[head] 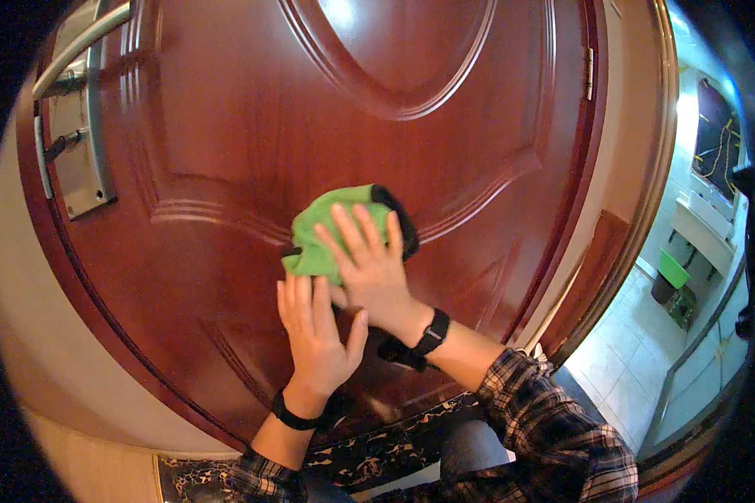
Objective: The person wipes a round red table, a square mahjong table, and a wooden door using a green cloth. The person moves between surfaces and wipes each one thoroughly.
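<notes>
A green cloth (318, 229) with black edging lies against a reddish-brown panelled door (245, 144), across the curved moulding of its lower panel. My right hand (374, 267) is spread over the cloth and holds it flat to the door, palm down. Just below and to the left is my left hand (318, 339), with its thumb apart and its fingertips at the cloth's lower edge. It grips nothing that I can see. Both wrists wear black bands.
At the upper left a metal door handle (82, 47) projects from a lock plate (91, 182). The door frame (629, 157) runs down the right side. Beyond it are a washbasin (704, 223), a green basin (673, 269) and a tiled floor (610, 358). A black patterned threshold (377, 456) lies below.
</notes>
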A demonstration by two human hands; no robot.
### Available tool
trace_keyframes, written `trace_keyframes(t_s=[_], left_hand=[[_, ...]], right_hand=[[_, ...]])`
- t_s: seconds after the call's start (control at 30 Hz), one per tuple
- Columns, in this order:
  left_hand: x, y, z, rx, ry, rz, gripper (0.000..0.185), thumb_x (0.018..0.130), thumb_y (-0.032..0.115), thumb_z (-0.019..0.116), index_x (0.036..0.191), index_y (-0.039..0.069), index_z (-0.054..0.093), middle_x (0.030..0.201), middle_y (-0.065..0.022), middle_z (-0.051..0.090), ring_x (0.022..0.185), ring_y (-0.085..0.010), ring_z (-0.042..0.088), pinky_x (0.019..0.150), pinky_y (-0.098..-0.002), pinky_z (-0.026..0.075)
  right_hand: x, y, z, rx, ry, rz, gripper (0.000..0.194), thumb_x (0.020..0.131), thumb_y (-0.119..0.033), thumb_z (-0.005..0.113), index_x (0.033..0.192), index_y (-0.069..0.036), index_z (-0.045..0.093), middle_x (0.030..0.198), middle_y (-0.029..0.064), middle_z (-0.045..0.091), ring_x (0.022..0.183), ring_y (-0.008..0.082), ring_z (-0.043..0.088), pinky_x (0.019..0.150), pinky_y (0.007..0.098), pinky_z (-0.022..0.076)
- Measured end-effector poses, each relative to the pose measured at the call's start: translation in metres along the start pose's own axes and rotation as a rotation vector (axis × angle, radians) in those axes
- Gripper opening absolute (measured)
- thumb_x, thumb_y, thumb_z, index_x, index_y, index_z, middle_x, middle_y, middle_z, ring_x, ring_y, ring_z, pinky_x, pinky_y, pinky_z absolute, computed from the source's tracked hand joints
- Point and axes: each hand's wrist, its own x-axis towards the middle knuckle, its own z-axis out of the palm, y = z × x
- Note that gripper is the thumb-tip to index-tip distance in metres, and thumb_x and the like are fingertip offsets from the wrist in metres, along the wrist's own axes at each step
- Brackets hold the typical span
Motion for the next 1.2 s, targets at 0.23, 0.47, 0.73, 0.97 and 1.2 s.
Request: trace_keyframes(t_s=[0.23,0.47,0.73,0.97,1.2], left_hand=[[0.032,0.022,0.004,-0.088,-0.026,0.028,0.071,0.084,0.024,0.067,0.141,-0.001,0.034,0.15,-0.0278,0.027,0.141,-0.0424,0.024,0.113,-0.0564,0.016],[0.031,0.004,0.0,-0.026,0.079,0.043,0.072,0.084,0.023,0.067,0.143,-0.001,0.033,0.15,-0.0288,0.026,0.139,-0.0444,0.025,0.111,-0.0579,0.018],[0.026,-0.027,-0.025,0.089,0.109,-0.041,0.077,0.081,0.022,0.07,0.143,-0.003,0.031,0.149,-0.0293,0.026,0.14,-0.0444,0.024,0.112,-0.0577,0.019],[0.029,-0.049,-0.058,0.133,0.149,-0.081,0.071,0.086,0.023,0.065,0.143,-0.003,0.032,0.15,-0.029,0.025,0.14,-0.0447,0.023,0.112,-0.057,0.018],[0.032,-0.051,-0.072,0.156,0.157,-0.118,0.071,0.086,0.023,0.064,0.144,-0.002,0.03,0.15,-0.0287,0.025,0.14,-0.044,0.023,0.112,-0.0569,0.018]], right_hand=[[0.023,0.072,-0.034,-0.058,0.138,0.193,0.091,0.076,-0.053,0.07,0.145,-0.004,0.034,0.154,0.0227,0.022,0.143,0.0412,0.016,0.113,0.0613,0.0077],[0.053,0.05,-0.023,-0.011,0.108,0.023,0.084,0.078,-0.053,0.067,0.143,-0.008,0.04,0.153,0.0165,0.028,0.143,0.0353,0.022,0.114,0.0585,0.0119],[0.076,-0.014,0.002,0.027,0.065,-0.16,0.079,0.076,-0.044,0.068,0.142,-0.01,0.042,0.154,0.0148,0.029,0.143,0.0324,0.024,0.115,0.0576,0.0125],[0.14,-0.034,0.011,0.063,0.168,-0.092,0.074,0.079,-0.045,0.068,0.141,-0.012,0.044,0.152,0.0135,0.03,0.141,0.0328,0.025,0.114,0.0563,0.013],[0.145,-0.052,0.013,0.065,0.038,-0.254,0.068,0.079,-0.043,0.067,0.136,-0.011,0.05,0.151,0.0078,0.035,0.141,0.0285,0.027,0.115,0.0536,0.0163]])
